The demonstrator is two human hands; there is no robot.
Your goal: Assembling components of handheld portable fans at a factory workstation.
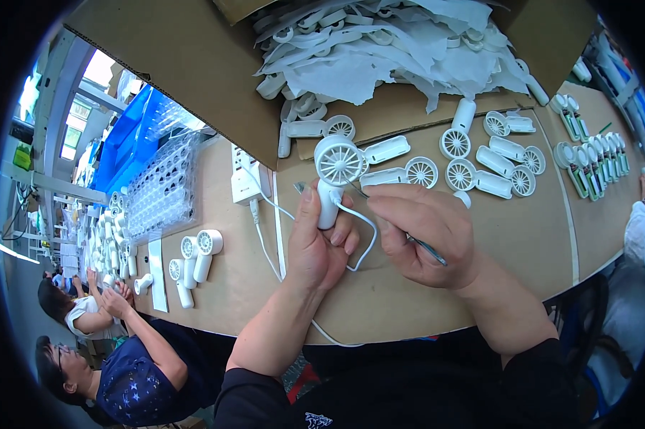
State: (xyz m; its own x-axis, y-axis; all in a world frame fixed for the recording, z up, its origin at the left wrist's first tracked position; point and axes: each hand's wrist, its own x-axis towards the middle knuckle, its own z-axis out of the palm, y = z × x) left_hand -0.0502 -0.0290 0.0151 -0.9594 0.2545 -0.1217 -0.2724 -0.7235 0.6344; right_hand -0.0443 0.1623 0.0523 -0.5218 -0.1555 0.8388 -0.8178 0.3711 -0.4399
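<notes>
Fan unit: a white handheld fan sits just above the centre of the frame, grille facing up toward me. My left hand is closed around its handle, thumb to the left side. A white cable runs to the handle and loops down to the right of it.

My right hand, just to the right, is closed on a slim metal tool; the tool's far end points toward the fan. Whether it touches, I cannot tell. My hands are apart.

Surroundings: on the brown table, white fan shells lie spread right of centre. A cardboard box fills the top of the frame, holding more white parts under thin white sheets. A white power strip stands left of my left hand. Three upright fans are grouped farther left. At lower left, a co-worker in a dark blue top sits by the table.
</notes>
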